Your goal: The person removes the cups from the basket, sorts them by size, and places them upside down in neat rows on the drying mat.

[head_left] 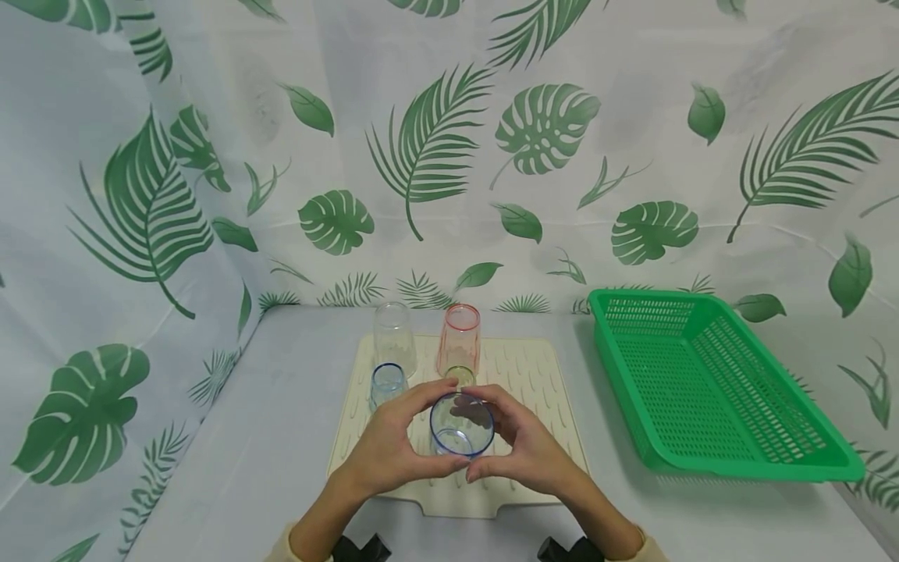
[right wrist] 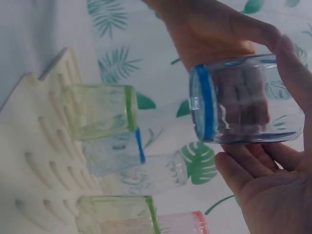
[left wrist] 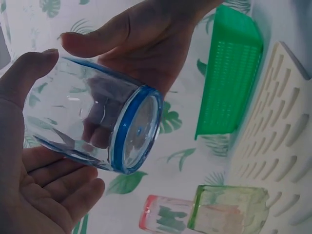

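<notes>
Both hands hold a clear drinking glass (head_left: 461, 425) with a blue rim above the drying mat (head_left: 520, 375). The left hand (head_left: 393, 445) curves round one side of it and the right hand (head_left: 523, 437) round the other, thumbs on the near side, thumb tips close together. In the left wrist view a thick blue band circles the end of the glass (left wrist: 97, 117) that faces the mat. Behind the hands stand a clear glass (head_left: 395, 343), a pink glass (head_left: 460, 343) and a small blue glass (head_left: 388, 382). A yellow-green glass (head_left: 460, 375) is partly hidden by the hands.
A green perforated plastic basket (head_left: 639, 421) stands on the right of the white table (head_left: 239, 468). Two green-rimmed glasses show in the right wrist view, one upper (right wrist: 100, 111) and one lower (right wrist: 117, 214). A leaf-patterned sheet (head_left: 449, 257) hangs behind the table.
</notes>
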Tool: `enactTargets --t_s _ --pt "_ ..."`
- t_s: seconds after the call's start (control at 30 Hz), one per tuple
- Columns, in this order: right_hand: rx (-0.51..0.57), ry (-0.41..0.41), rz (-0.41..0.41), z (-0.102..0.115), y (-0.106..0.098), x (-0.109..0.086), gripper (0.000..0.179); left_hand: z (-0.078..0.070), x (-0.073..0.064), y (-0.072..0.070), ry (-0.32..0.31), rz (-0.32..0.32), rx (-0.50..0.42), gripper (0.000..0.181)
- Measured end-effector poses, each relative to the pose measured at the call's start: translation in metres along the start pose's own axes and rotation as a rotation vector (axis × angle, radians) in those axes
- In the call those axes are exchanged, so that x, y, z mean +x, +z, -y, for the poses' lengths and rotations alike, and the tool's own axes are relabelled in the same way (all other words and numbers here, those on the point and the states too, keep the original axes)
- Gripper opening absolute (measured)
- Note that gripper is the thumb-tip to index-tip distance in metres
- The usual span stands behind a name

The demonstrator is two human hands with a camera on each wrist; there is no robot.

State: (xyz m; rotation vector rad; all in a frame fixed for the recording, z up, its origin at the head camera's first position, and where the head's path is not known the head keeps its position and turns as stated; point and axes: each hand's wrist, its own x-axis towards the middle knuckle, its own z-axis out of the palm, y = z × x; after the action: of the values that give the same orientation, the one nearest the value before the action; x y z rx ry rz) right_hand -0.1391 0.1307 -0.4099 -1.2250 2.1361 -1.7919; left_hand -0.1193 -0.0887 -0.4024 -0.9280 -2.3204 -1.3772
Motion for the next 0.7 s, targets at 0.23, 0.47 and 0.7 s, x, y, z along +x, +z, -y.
enactTargets --t_s 0.23,0.47,0.7 --pt "0.061 0.074 0.045 -0.015 0.014 -0.001 0.07 0.001 0.001 -0.001 0.039 -0.034 -0.018 0.076" --pt "0.082 0.082 0.072 -0.029 0.016 -0.001 0.059 0.001 0.001 -0.007 0.04 -0.034 -0.003 0.073" --pt "0.094 0.039 0.039 -0.028 -0.006 -0.001 0.057 0.002 -0.001 -0.017 -0.033 -0.017 -0.02 0.072"
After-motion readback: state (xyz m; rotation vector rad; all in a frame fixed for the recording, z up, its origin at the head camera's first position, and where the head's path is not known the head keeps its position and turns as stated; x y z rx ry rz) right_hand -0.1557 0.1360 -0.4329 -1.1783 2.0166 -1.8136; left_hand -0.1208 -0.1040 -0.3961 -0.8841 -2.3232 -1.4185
